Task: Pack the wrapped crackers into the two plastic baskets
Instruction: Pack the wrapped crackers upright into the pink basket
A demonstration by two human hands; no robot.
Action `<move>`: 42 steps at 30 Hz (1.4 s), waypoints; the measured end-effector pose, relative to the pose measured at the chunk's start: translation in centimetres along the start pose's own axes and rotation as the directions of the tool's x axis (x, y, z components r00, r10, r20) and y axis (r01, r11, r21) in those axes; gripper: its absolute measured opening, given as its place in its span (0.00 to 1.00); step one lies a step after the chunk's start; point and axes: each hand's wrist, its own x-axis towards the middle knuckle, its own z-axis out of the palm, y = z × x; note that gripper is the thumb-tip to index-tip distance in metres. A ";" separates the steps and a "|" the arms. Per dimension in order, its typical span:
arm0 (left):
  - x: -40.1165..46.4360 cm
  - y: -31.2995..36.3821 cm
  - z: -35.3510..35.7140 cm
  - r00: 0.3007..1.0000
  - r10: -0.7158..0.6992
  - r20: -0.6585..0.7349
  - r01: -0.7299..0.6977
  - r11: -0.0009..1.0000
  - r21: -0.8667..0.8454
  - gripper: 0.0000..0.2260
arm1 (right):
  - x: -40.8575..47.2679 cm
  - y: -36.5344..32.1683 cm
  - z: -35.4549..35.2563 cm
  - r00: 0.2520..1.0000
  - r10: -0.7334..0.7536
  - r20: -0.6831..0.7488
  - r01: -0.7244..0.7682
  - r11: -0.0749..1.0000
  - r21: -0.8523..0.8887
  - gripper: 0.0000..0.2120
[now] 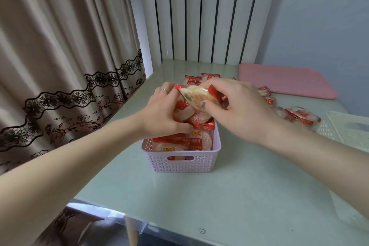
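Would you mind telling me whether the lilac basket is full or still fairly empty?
Nearly full: wrapped crackers stand packed up to the rim of the lilac basket and heap above it.
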 end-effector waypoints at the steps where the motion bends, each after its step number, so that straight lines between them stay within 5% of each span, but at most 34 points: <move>1: -0.4 0.2 -0.6 1.000 0.013 0.002 -0.013 0.998 -0.067 0.38 | -0.1 -0.1 0.3 1.000 0.002 -0.006 -0.002 1.000 0.014 0.08; 3: -0.9 0.7 -1.2 0.999 0.027 -0.023 -0.030 0.987 -0.156 0.30 | -0.3 -0.3 0.7 0.999 0.040 -0.014 -0.039 0.995 0.096 0.05; 5: -1.2 1.4 -1.3 0.999 -0.014 -0.037 0.004 0.961 -0.277 0.26 | -0.4 -0.7 1.1 0.992 0.124 0.007 -0.122 0.967 0.224 0.13; 8: -1.3 1.4 -1.1 0.997 -0.080 -0.016 0.065 0.896 -0.438 0.23 | -0.5 -1.4 1.2 0.972 0.189 0.143 -0.232 0.886 0.402 0.03; 12: -1.3 1.1 -1.2 0.999 -0.036 -0.029 0.016 0.854 -0.520 0.19 | -0.1 -1.4 0.0 0.841 0.298 0.451 -0.540 0.475 0.694 0.21; 14: -1.2 1.1 -1.4 0.998 -0.011 -0.059 -0.024 0.833 -0.553 0.18 | 0.4 -1.2 -0.5 0.809 0.293 0.509 -0.587 0.367 0.722 0.18; 17: -0.9 1.7 -1.6 0.996 0.026 -0.091 -0.072 0.833 -0.548 0.16 | 1.1 -0.4 0.1 0.821 0.349 0.452 -0.568 0.420 0.708 0.06; 22: -0.3 1.2 -1.7 0.986 0.122 -0.110 -0.143 0.968 -0.204 0.21 | 1.1 0.3 0.1 0.785 0.410 0.465 -0.618 0.451 0.645 0.30; 24: -0.4 0.0 -1.7 0.990 0.126 -0.070 -0.132 0.987 -0.090 0.23 | 0.9 0.6 -0.1 0.818 0.409 0.405 -0.575 0.599 0.557 0.32; 27: -0.9 -1.3 -1.2 0.994 0.105 -0.006 -0.105 0.994 0.009 0.27 | 0.1 0.8 0.1 0.919 0.299 0.258 -0.365 0.892 0.265 0.18; 30: -1.2 -1.6 -0.2 0.996 0.086 0.021 -0.088 0.991 0.103 0.31 | -0.5 0.5 1.0 0.968 0.139 0.207 -0.151 0.988 0.044 0.12; 35: -0.7 -2.0 0.1 0.992 0.120 0.027 -0.122 0.989 0.087 0.28 | -0.8 -0.1 2.3 0.963 -0.055 0.265 0.150 0.924 -0.353 0.12; 42: -0.6 -3.0 0.2 0.983 0.182 -0.024 -0.177 0.974 0.142 0.23 | -0.3 0.1 5.1 0.924 -0.030 0.382 0.248 0.808 -0.534 0.17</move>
